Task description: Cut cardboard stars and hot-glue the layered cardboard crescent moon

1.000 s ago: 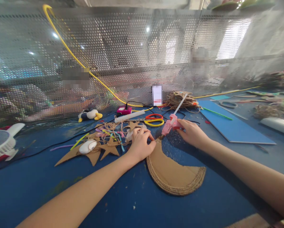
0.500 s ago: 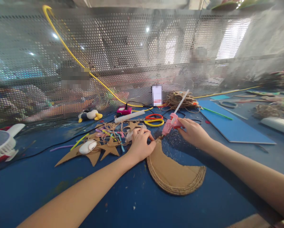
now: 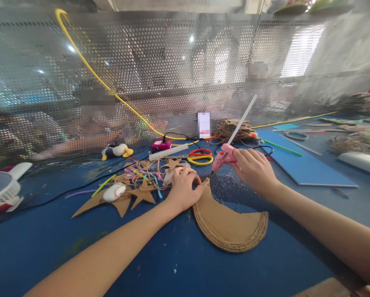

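A layered cardboard crescent moon (image 3: 231,227) lies flat on the blue table (image 3: 160,264), its corrugated outer edge facing me. My left hand (image 3: 186,187) is closed at the crescent's upper left tip, fingers curled against its edge; the fingertips are partly hidden. In my right hand (image 3: 254,169) is a pink hot glue gun (image 3: 224,156), with a long translucent glue stick (image 3: 242,120) slanting up out of its back. Its nozzle points down, just above and to the right of the tip, apart from the cardboard. A small red light glows on the gun.
Left of my left hand lie cardboard stars (image 3: 143,193), twine and a white mouse-shaped object (image 3: 114,192). Beyond are red-and-yellow-handled scissors (image 3: 201,159), a pink box (image 3: 162,144) and a phone (image 3: 204,124). A blue board (image 3: 309,165) lies right; a perforated metal screen (image 3: 160,74) closes the back.
The glue gun has lifted slightly off the crescent's tip, and its glue stick now reaches higher and further right. My left hand has stayed in place.
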The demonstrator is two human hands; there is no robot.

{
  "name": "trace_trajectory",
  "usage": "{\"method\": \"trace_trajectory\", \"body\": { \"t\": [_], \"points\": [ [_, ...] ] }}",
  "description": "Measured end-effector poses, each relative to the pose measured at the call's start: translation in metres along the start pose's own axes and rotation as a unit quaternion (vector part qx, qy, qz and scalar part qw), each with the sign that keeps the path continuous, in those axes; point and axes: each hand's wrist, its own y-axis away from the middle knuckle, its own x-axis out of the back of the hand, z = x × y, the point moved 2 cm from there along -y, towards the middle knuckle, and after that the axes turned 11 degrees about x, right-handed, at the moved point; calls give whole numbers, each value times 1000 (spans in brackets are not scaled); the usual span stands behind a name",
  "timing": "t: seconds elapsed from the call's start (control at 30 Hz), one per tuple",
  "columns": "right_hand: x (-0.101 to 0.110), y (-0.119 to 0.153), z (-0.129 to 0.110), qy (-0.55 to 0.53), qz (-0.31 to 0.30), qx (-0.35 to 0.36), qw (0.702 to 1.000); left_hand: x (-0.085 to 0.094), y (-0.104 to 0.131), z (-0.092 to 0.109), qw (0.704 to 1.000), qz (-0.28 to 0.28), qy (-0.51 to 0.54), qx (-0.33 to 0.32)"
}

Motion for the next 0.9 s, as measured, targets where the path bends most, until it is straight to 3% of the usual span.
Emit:
{"method": "trace_trajectory", "body": {
  "t": [0.13, 0.23, 0.33, 0.43, 0.5, 0.63, 0.77, 0.9],
  "points": [
    [-12, 4, 14, -25, 15, -111, 993, 2, 3, 3, 1000, -19, 11, -6],
    [-28, 8, 26, -66, -42, -175, 981, 5, 3, 6, 999, -22, 21, -24],
    [-36, 10, 31, -93, -81, -193, 973, 17, -6, 5, 998, 53, 20, -24],
    [-36, 10, 30, -100, -80, -205, 970, 40, -23, -5, 988, 154, 18, 29],
    [-35, 9, 29, -104, -79, -210, 969, 55, -33, -11, 981, 189, -8, 39],
    [-33, 8, 27, -112, -75, -222, 966, 63, -37, -20, 984, 135, -112, 36],
    [-35, 7, 31, -170, -64, -226, 957, 47, -27, -23, 983, 69, -168, 34],
    [-40, 7, 38, -192, -67, -221, 954, 30, -21, -24, 989, 32, -146, -9]
  ]
}}
